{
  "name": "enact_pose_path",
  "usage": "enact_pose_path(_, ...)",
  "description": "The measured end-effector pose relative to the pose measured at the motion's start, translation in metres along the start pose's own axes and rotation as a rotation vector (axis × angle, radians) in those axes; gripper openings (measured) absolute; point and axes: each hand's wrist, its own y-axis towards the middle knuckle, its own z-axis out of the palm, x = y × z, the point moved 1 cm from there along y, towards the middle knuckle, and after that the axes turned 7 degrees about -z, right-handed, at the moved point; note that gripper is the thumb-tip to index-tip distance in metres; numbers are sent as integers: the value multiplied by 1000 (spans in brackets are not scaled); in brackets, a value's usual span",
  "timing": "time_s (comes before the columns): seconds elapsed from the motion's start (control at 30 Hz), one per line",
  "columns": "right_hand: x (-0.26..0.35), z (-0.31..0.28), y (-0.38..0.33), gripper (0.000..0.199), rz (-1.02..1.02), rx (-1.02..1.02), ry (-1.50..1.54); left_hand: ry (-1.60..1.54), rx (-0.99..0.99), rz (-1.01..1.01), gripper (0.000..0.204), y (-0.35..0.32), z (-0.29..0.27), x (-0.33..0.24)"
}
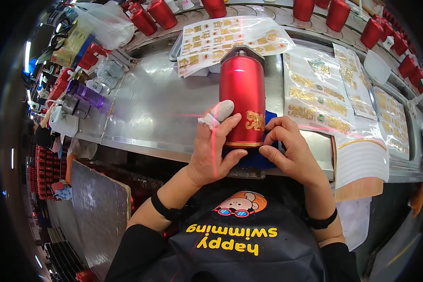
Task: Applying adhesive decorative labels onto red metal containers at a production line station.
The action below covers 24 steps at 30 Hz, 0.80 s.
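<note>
A shiny red bottle (241, 89) lies in front of me, its dark neck (241, 50) away from me and its gold-rimmed base toward me. Gold decal lettering (254, 121) sits on its surface near the base. My left hand (214, 145) steadies the bottle's left side, thumb by the base; one fingertip wears a white cover (222, 111). My right hand (289, 148) has curled fingers against the lower right side, at the lettering's edge. Blue material (258, 160) shows under the base; how the bottle is supported is mostly hidden.
Clear sheets of gold decals (319, 89) lie to the right, and another sheet (221, 37) lies behind the bottle. Beyond the metal table (150, 103), red bottles (162, 14) stand along a conveyor. A purple cup (87, 94) and a white plastic bag (103, 23) are at left.
</note>
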Motion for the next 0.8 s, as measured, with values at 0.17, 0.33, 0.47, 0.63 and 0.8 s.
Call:
enact_pose_path(0.17, 0, 2, 1, 18, -9, -17, -41, -153, 17, -137, 53, 8, 0, -9)
enact_pose_path(0.33, -1, 4, 1, 19, -15, -19, -52, -1, -48, -162, 51, 11, 8, -15)
enact_pose_path(0.47, -1, 3, 0, 19, -2, -17, -55, 18, -52, -175, 51, 10, 9, -18)
enact_pose_path(0.63, 1, 4, 2, 19, -17, -28, -59, 23, -17, -187, 51, 10, 7, -20)
enact_pose_path(0.8, 0, 4, 2, 19, -20, -26, -53, 2, -122, -137, 50, 6, 10, -21)
